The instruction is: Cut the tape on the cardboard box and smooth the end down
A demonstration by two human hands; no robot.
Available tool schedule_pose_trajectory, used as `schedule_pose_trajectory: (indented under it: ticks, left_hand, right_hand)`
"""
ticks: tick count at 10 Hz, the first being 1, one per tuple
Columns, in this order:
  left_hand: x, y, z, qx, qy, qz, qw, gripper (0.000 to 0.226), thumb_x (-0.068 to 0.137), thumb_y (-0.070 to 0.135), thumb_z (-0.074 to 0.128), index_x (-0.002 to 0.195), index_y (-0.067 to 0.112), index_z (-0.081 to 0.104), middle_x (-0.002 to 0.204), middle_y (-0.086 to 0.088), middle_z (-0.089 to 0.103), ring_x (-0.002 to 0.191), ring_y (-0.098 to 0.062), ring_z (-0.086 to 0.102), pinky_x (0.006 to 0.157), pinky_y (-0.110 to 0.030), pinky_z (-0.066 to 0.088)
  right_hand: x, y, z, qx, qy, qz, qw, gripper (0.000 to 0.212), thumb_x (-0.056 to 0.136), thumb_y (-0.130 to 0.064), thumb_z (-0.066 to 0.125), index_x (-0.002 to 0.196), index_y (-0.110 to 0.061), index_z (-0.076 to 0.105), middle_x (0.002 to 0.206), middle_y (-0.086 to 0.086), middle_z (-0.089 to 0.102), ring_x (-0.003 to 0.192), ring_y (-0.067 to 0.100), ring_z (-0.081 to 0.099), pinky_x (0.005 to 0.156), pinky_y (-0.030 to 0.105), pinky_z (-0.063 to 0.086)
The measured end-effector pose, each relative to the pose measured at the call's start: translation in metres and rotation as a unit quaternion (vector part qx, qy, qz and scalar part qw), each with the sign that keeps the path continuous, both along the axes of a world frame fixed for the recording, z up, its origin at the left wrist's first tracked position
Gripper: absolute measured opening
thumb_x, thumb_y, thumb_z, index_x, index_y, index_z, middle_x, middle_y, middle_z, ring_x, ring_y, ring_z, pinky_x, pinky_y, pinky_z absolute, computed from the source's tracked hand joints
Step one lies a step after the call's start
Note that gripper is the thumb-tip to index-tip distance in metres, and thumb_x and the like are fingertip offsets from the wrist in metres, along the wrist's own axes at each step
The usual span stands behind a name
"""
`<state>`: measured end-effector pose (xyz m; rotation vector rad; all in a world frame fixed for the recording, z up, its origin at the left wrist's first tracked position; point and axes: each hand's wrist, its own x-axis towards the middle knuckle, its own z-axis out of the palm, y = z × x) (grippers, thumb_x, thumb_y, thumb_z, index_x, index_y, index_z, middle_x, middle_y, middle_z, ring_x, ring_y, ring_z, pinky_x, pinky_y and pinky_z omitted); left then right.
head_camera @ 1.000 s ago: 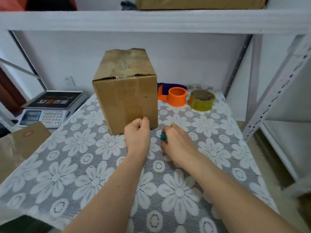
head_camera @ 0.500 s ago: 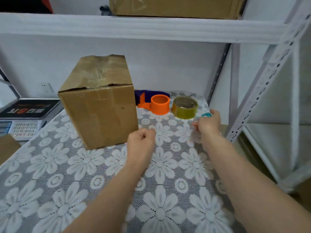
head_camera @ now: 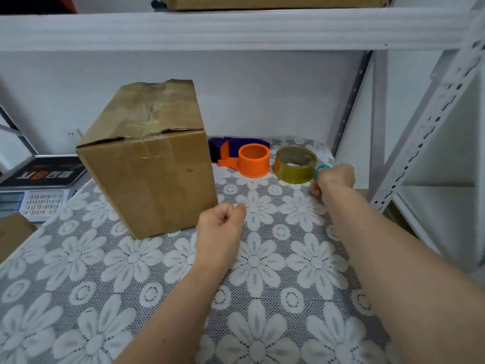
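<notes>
Item: cardboard box (head_camera: 149,164), centre-left of frame, upright on the lace-covered worktop (head_camera: 262,285). Clear tape (head_camera: 151,139) runs over its crumpled top seam and down the near face; whether the end lies flat cannot be told.

Item: right hand (head_camera: 334,179), right of centre, fingers curled round a small teal tool (head_camera: 321,169), mostly hidden, presumably the cutter. It sits just beside the yellowish tape roll (head_camera: 295,164).

Item: left hand (head_camera: 221,220), centre, a loose fist holding nothing, near the box's lower right corner.

Item: orange dispenser (head_camera: 252,160), behind, between box and roll.

Item: scale (head_camera: 39,185), left edge.

Handling note: the step appears to be parking the tool by the roll. Advisable to set it down well apart from the worktop's right edge, then flatten the left hand's fingers and stroke the tape end along its length, steadying the box so it does not slide.
</notes>
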<state>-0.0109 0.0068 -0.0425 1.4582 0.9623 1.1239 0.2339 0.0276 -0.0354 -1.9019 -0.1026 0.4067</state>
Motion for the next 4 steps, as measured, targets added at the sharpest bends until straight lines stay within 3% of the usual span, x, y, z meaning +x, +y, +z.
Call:
schedule_pose_trajectory:
  ticks: [1, 2, 3, 4]
  left_hand:
    - [0.000, -0.001, 0.001, 0.000, 0.013, -0.016, 1.000, 0.047, 0.094, 0.019, 0.056, 0.056, 0.010, 0.030, 0.045, 0.005, 0.023, 0.041, -0.006, 0.020, 0.059, -0.006, 0.044]
    - [-0.001, -0.001, 0.003, 0.006, 0.029, -0.027, 0.999, 0.046, 0.097, 0.030, 0.049, 0.059, 0.011, 0.031, 0.049, 0.002, 0.024, 0.043, -0.007, 0.022, 0.044, -0.021, 0.032]
    - [-0.001, 0.000, 0.001, 0.008, 0.043, -0.015, 0.999, 0.042, 0.100, 0.033, 0.041, 0.063, 0.013, 0.033, 0.053, 0.003, 0.027, 0.046, -0.007, 0.024, 0.043, -0.020, 0.027]
    - [0.004, 0.000, 0.000, 0.000, 0.057, 0.000, 0.998, 0.038, 0.101, 0.029, 0.036, 0.066, 0.015, 0.034, 0.056, 0.004, 0.030, 0.049, -0.007, 0.026, 0.044, -0.021, 0.029]
  right_hand:
    - [0.000, -0.004, 0.005, -0.028, 0.004, 0.016, 0.999, 0.017, 0.090, 0.002, 0.052, 0.106, -0.001, 0.055, 0.066, 0.012, 0.055, 0.040, 0.021, 0.051, 0.036, 0.024, 0.037]
    - [-0.008, -0.006, 0.008, -0.063, -0.047, 0.043, 0.996, 0.020, 0.089, 0.000, 0.052, 0.108, 0.003, 0.055, 0.079, 0.013, 0.057, 0.068, 0.032, 0.064, 0.060, 0.038, 0.054]
    - [-0.028, -0.008, 0.008, -0.048, -0.063, 0.055, 0.995, 0.029, 0.089, -0.002, 0.047, 0.119, 0.001, 0.047, 0.096, 0.014, 0.053, 0.093, 0.033, 0.059, 0.079, 0.042, 0.051]
    - [-0.056, -0.020, 0.006, -0.001, -0.046, 0.137, 0.989, 0.026, 0.089, 0.003, 0.038, 0.108, -0.006, 0.053, 0.091, 0.013, 0.057, 0.074, 0.026, 0.056, 0.055, 0.029, 0.045]
